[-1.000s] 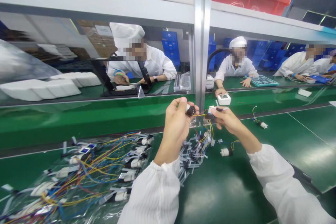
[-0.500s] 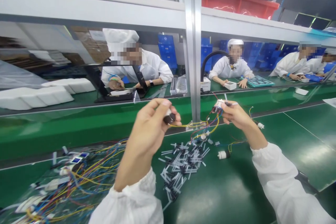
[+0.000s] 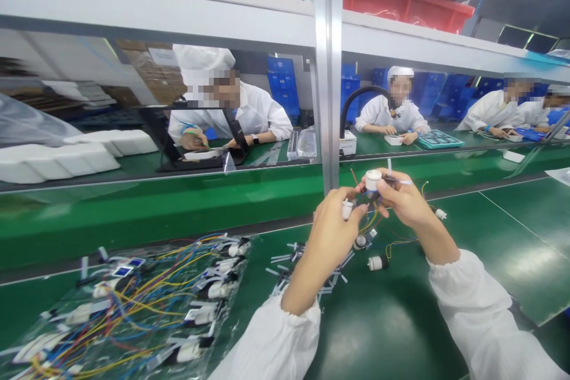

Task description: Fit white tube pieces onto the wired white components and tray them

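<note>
Over the back of the bench, my left hand (image 3: 332, 222) is closed around a small white motor (image 3: 347, 209), mostly covered by the fingers. Right beside it, my right hand (image 3: 403, 199) grips a white cylindrical motor (image 3: 373, 180) with coloured wires and pale strips around it. The fingers of both hands nearly meet, and whether they touch is unclear. Yellow wires hang below toward a small round metal part (image 3: 360, 241) on the bench. Another white motor with a black end (image 3: 377, 263) lies to the right of that.
Wired motors (image 3: 220, 290) lie on clear plastic at the left, with tangled wires (image 3: 146, 303). A pile of pale strips with black parts (image 3: 327, 291) is partly behind my left forearm. A metal post (image 3: 328, 71) rises behind the bench. Several co-workers sit across the line.
My left hand has moved right, bringing its motor beside my right hand. The white cylinder in my right hand now stands more upright. Across the line, one co-worker's hands have come together at a white box.
</note>
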Demonstrator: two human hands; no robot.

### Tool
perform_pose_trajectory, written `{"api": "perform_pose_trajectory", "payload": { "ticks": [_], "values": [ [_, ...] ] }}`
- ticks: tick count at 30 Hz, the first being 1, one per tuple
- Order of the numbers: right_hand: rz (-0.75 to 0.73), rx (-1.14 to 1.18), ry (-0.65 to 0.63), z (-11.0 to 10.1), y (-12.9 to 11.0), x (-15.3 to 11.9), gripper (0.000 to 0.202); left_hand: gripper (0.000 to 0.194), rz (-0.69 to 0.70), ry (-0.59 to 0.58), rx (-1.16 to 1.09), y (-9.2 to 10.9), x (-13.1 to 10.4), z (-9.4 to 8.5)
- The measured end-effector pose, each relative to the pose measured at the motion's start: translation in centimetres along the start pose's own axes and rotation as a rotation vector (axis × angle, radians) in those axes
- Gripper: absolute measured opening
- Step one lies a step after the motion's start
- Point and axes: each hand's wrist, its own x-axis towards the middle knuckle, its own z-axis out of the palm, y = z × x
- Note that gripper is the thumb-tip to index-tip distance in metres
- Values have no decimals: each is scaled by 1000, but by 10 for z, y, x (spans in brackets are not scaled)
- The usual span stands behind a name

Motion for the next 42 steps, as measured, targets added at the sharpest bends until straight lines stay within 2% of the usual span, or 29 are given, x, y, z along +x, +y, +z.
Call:
{"api": "perform_pose_trajectory", "payload": {
  "ticks": [2, 4, 10, 15, 18, 20, 24, 27, 29, 34, 36, 38, 42],
  "values": [
    [-4, 20, -1, 2, 0, 0, 43, 9, 36, -64, -19, 0, 1, 3],
    [-7, 31, 0, 3, 0, 0, 43, 19, 60, -115, -43, 1, 1, 5],
    [-27, 20, 92, -4, 2, 4, 43, 32, 110, -98, -40, 6, -2, 1],
    [-94, -61, 234, -11, 11, 11, 44, 32, 110, -119, -4, 15, -7, -6],
    [-99, -28, 328, -18, 14, 16, 51, 33, 98, -163, 24, 21, -9, -10],
    [-73, 29, 339, -22, 11, 16, 54, 34, 98, -248, 69, 23, -11, -11],
    [-18, 112, 293, -22, 0, 10, 54, 34, 41, -539, 217, 19, -17, -5],
    [-5, 126, 275, -21, -7, 6, 55, 26, 29, -621, 325, 13, -22, 3],
    [-50, 114, 295, -23, -10, 5, 54, 19, 42, -669, 362, 11, -25, 3],
    [-149, 44, 361, -37, -10, 9, 53, 22, 87, -837, 339, 17, -23, -16],
    [-147, 35, 381, -42, -7, 11, 55, 26, 79, -816, 303, 21, -21, -24],
    [-143, 39, 403, -44, -5, 13, 56, 29, 65, -745, 277, 23, -18, -29],
    [-145, 63, 440, -43, -5, 13, 58, 33, 35, -616, 262, 22, -13, -30]
  ]
}}
